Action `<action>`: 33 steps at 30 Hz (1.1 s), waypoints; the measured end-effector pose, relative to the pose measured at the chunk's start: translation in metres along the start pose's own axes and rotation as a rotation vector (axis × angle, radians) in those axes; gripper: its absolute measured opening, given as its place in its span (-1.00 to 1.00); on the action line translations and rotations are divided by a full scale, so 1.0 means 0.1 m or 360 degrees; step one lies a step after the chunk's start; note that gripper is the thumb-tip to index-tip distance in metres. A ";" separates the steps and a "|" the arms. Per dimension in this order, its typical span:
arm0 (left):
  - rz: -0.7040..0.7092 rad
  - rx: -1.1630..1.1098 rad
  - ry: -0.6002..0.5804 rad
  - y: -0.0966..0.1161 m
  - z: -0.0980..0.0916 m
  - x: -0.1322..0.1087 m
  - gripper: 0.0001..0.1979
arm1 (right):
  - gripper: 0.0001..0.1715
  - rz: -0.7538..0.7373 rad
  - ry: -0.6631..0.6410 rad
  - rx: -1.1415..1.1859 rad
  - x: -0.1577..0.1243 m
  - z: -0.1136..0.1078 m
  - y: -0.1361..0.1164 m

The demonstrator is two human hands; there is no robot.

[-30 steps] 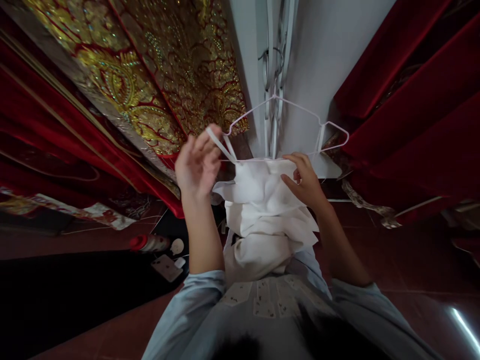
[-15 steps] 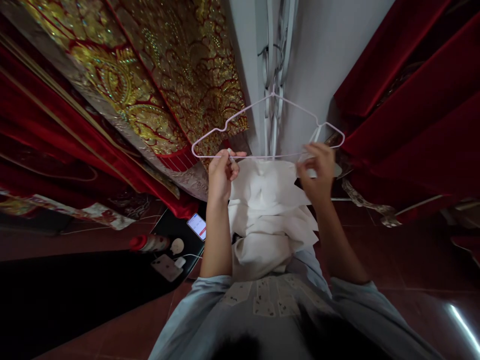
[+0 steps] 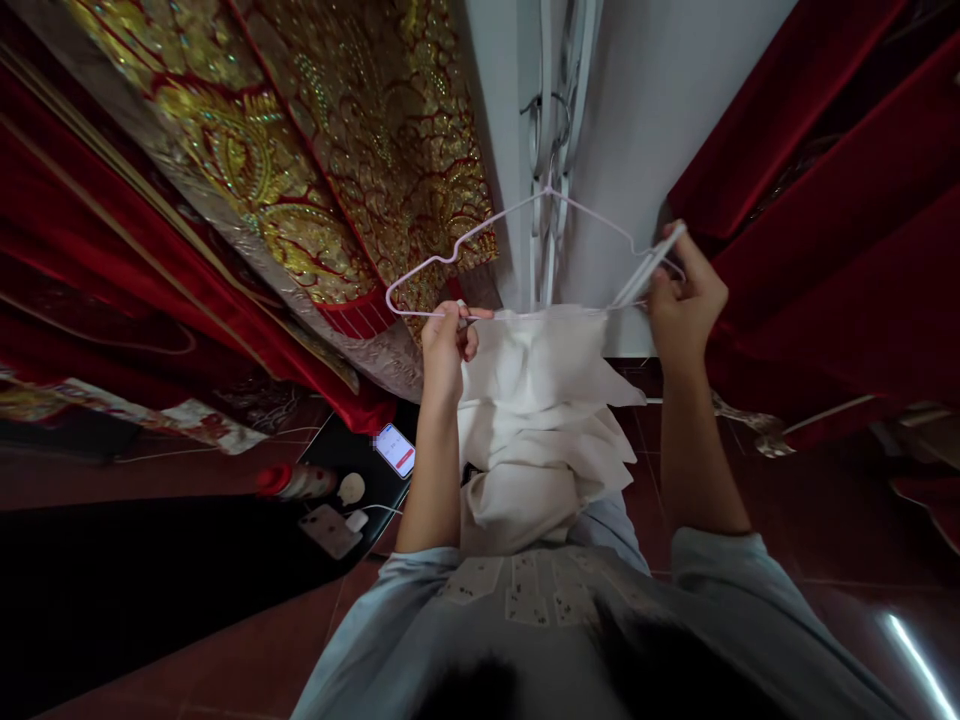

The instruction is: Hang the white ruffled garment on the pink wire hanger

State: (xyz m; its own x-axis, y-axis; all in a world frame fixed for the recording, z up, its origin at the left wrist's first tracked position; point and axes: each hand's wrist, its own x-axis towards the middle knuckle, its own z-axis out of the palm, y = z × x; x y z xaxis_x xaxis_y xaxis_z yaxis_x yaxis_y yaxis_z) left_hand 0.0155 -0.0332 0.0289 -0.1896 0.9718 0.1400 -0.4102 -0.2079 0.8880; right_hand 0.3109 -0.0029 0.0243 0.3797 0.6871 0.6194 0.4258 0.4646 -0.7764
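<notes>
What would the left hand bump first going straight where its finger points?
Probably the white cloth: its top edge looks close to the left hand, though depth is unclear.

The one camera, as I saw it in the room, sat on the person's head, facing forward and steeply down. Closest to the lens, the pale shirt [image 3: 555, 670] filled the bottom centre of the frame. The forearms [image 3: 694, 460] ran upward from there, setting the left hand [image 3: 444, 345] near the middle and the right hand [image 3: 688, 300] right of centre, at arm's reach. The wide view took in gold cloth [image 3: 247, 170] at upper left, red cloth [image 3: 847, 230] at upper right and floor [image 3: 810, 520] at lower right.
</notes>
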 end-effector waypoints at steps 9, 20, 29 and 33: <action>0.0001 -0.0097 -0.0089 0.00 -0.04 0.01 -0.60 | -0.32 -0.0162 0.0814 0.0034 -0.55 0.10 0.10; 0.0318 -0.0113 0.0372 -0.09 -0.34 -0.04 -0.86 | -0.51 -0.0025 -0.0388 0.0143 -0.61 0.19 -0.25; 0.0679 0.0483 0.0003 0.31 -0.48 0.28 -0.69 | -0.44 0.0071 -0.0527 0.0149 -0.76 0.23 -0.22; 0.0547 0.0845 -0.0343 0.50 -0.21 0.39 -0.68 | -0.47 0.0055 -0.0494 0.0178 -0.74 0.23 -0.22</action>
State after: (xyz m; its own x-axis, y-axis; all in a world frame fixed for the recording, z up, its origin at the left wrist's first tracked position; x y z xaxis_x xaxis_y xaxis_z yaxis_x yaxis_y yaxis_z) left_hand -0.0310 -0.0083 0.0696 -0.0263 0.8720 0.4888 0.1470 -0.4803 0.8647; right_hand 0.2550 -0.0511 -0.0072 0.1167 0.8329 0.5410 0.3176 0.4848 -0.8149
